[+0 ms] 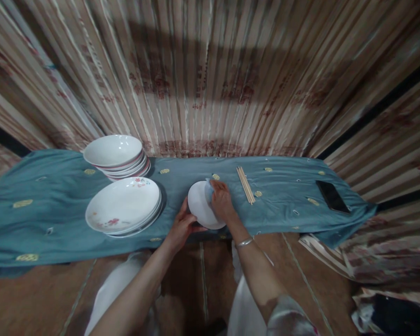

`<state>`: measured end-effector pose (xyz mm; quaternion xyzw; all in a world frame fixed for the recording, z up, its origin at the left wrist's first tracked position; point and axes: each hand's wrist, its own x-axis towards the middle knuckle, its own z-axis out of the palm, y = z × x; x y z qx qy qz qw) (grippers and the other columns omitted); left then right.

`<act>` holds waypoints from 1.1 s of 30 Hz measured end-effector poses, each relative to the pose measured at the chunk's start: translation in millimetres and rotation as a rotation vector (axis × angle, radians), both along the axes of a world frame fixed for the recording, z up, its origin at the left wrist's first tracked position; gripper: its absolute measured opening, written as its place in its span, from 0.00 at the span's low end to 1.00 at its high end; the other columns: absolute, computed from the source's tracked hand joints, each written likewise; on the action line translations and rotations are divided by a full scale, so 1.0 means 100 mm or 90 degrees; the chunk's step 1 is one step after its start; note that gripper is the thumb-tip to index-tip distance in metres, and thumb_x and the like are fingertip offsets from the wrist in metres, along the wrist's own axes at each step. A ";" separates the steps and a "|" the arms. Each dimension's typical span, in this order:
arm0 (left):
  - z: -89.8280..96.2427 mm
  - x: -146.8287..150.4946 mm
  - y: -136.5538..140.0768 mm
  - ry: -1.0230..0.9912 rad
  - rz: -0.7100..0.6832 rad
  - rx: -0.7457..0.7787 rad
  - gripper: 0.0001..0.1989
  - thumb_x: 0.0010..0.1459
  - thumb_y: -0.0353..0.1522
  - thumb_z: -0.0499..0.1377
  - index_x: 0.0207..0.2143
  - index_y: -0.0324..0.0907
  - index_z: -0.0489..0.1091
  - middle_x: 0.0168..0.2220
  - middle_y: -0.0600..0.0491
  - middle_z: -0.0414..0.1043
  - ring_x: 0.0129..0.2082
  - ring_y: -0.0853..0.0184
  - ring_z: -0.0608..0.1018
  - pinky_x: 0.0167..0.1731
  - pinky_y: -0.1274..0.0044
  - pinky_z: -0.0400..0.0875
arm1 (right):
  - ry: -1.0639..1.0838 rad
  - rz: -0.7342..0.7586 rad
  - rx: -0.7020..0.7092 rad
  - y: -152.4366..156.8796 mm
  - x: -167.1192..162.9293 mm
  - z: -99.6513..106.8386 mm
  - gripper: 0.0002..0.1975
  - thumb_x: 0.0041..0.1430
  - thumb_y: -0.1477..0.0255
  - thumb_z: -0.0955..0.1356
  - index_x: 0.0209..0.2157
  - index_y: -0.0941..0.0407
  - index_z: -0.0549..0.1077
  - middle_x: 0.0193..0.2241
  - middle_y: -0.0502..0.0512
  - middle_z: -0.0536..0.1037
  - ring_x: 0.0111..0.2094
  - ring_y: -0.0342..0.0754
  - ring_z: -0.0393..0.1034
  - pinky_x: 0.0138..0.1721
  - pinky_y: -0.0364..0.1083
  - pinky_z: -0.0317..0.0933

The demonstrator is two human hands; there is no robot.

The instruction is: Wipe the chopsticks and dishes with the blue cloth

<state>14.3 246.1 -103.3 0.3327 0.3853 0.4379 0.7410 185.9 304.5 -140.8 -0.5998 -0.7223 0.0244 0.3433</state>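
Note:
A small round white dish [200, 208] is at the front edge of the cloth-covered table, in front of me. My left hand [182, 226] grips its left and lower rim, the thumb lying over the edge. Closed around a thin pale-blue cloth [208, 190], my right hand [221, 200] presses it against the upper right of the dish. Part of the cloth is hidden under the fingers. I cannot tell how deep the dish is.
To the left stand a stack of flowered plates [126, 203] and, behind it, stacked white bowls [114, 150]. Several wooden chopsticks [245, 185] lie right of the dish. A black phone [332, 196] rests on the teal tablecloth [287, 186]. A pleated curtain [203, 93] hangs behind.

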 end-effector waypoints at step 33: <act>-0.07 0.00 0.01 0.012 -0.027 -0.015 0.07 0.37 0.28 0.60 0.23 0.40 0.65 0.22 0.56 0.66 0.27 0.67 0.71 0.28 0.72 0.73 | 0.291 0.352 -0.141 -0.54 -0.42 0.30 0.24 0.54 0.82 0.58 0.48 0.55 0.73 0.55 0.54 0.69 0.58 0.45 0.59 0.60 0.49 0.52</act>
